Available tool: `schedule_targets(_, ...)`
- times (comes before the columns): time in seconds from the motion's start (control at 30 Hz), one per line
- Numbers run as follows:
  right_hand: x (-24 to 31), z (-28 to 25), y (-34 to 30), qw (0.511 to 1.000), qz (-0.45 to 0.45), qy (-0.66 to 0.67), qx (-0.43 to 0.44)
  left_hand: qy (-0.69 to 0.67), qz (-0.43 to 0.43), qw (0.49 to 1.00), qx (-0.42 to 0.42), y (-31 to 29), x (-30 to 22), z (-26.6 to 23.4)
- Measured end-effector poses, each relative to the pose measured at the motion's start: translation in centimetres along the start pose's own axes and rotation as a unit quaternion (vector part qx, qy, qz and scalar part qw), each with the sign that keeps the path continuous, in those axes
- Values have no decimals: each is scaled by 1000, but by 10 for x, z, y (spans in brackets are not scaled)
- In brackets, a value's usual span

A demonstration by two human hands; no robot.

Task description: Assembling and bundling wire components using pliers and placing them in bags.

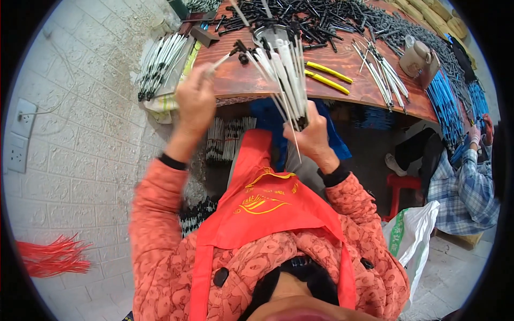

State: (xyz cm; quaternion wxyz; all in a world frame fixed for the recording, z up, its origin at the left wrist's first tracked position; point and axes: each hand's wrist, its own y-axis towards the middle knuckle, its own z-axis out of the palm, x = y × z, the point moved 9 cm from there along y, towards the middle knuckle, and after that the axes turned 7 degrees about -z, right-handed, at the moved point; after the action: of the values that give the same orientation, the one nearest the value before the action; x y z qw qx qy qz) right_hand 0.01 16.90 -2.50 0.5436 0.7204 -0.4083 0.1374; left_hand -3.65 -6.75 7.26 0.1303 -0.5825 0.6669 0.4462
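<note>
In my right hand (312, 135) is a fanned bundle of white rods (286, 72), held over the near edge of the table with its upper ends spread apart. The fingers are wrapped round its lower part, where some black ends show. One thin rod slants down past the hand. My left hand (196, 96), a little blurred, is closed at the table's left front corner. From its fingers a single white rod (222, 61) points up and right, and its black tip is close to the bundle. A small black fitting (243, 59) lies just beyond that tip.
Yellow-handled pliers (329, 80) lie on the reddish wooden table (348, 59), right of the bundle. Piles of black parts (321, 18) cover the back. White rods lie left (163, 61) and right (383, 75). Blue rods (447, 104) and a co-worker's plaid sleeve (476, 176) are far right.
</note>
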Motion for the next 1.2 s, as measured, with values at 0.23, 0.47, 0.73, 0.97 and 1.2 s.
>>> schedule_targets(0.23, 1, 35, 0, 972, 85, 208, 64, -543, -92, 828, 107, -64, -7, 98)
schedule_targets(0.47, -23, 2, -22, 951, 115, 191, 212, 152, 328, 927, -100, -15, -80, -59)
schedule_targets(0.73, -2, 0, -48, 935, 109, 189, 281, 394, 340, 851, 70, 4, -47, -23)
schedule_targets(0.97, 9, 23, -30, 882, 198, 337, 264, -358, -202, 858, 309, -54, 54, 65)
schedule_targets(1.2, -3, 88, -11, 863, 250, 383, 215, -708, -221, 643, 192, -101, 16, 112)
